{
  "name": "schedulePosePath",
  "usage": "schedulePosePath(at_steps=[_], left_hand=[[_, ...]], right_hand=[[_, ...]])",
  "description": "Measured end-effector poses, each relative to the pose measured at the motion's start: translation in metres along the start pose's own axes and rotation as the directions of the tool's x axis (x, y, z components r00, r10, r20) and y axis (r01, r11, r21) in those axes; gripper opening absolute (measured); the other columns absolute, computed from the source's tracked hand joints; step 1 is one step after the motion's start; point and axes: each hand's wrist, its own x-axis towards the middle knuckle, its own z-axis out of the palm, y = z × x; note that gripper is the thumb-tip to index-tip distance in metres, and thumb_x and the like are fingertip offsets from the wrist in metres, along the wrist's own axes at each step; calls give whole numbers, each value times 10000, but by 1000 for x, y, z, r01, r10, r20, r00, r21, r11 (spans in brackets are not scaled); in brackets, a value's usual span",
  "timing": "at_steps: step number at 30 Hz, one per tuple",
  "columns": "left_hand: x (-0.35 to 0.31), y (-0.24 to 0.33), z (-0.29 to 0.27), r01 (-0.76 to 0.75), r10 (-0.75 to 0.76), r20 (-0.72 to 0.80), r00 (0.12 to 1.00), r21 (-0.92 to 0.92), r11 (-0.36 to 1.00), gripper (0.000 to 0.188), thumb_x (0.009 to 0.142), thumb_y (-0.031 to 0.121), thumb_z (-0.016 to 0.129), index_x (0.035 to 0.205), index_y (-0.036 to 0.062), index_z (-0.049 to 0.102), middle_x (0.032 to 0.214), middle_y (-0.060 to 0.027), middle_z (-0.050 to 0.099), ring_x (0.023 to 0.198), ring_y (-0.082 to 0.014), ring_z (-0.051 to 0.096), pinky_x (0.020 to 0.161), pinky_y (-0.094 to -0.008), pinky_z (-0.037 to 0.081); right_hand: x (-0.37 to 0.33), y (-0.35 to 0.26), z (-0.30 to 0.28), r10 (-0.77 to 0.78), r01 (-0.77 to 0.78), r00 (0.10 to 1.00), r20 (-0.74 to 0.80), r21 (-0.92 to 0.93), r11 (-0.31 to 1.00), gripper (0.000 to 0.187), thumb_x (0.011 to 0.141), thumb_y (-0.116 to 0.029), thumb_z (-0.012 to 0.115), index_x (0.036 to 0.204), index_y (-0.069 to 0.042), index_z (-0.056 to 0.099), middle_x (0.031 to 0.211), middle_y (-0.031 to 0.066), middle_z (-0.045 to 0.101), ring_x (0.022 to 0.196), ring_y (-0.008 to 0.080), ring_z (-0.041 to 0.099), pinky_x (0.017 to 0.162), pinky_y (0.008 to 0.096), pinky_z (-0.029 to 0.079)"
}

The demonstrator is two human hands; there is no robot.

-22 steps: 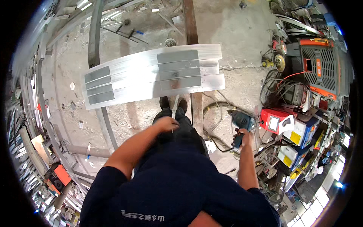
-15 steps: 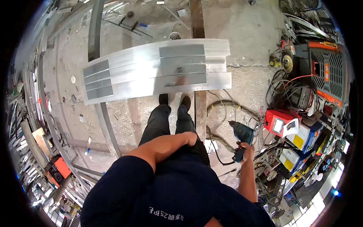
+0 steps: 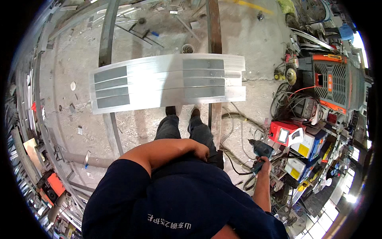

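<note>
I stand on a concrete floor in front of several long aluminium profiles [image 3: 167,81] lying side by side across two steel rails [image 3: 106,44]. My left hand [image 3: 201,151] is bent in against my waist on the dark trousers, fingers curled, with nothing visible in it. My right hand [image 3: 264,163] hangs at my right side and grips a blue-grey power drill [image 3: 259,150], whose cord trails down to the floor. My shoes [image 3: 182,111] are just short of the profiles' near edge.
An orange and black machine [image 3: 330,85], red and yellow boxes [image 3: 292,139] and tangled cables [image 3: 238,127] crowd the right side. A small pot [image 3: 187,48] stands behind the profiles. Metal bars and scraps line the left edge [image 3: 24,147].
My left hand has slid from my thigh up and across to my waist. The right hand with the drill has stayed by my side.
</note>
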Motion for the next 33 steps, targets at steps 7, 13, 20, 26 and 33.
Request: schedulePosePath(at_steps=[7,13,20,26,33], left_hand=[[-71,40,-5,-57,47,-242,969,-35,998,347,848,316,638,989,3,689,964,-212,671,920,-355,631,806,-431,472],[-110,25,-30,9,-66,-571,818,-102,995,353,797,345,651,905,13,701,877,-196,682,809,-334,654,750,-428,504],[-183,-68,-95,441,-309,-941,137,-221,870,246,799,253,626,888,29,675,938,-212,664,896,-380,637,814,-483,508],[-217,-97,-135,579,-78,-996,-45,-89,811,287,768,196,697,994,32,635,996,-169,643,973,-346,594,843,-444,491],[-188,-132,-199,625,-68,-998,-12,-60,778,331,793,231,690,1063,52,622,1135,-94,601,1115,-284,527,940,-430,437]], right_hand=[[-41,-4,-26,-87,86,996,27,50,995,210,732,-189,579,598,-62,480,724,155,620,572,274,564,552,377,503],[-71,-24,-34,-43,47,997,-59,74,996,143,731,-167,598,695,-66,504,671,104,565,552,243,565,499,367,491],[-83,-30,-29,-73,69,996,-58,-67,995,227,726,-243,578,614,-71,481,712,144,614,539,251,573,522,373,514],[-76,-13,-35,2,0,992,-128,12,1000,212,741,-230,556,637,-63,477,659,107,581,522,237,560,519,360,514],[-95,25,-50,87,-82,991,-102,50,995,215,748,-220,556,622,-55,502,697,119,622,539,229,578,518,353,512]])
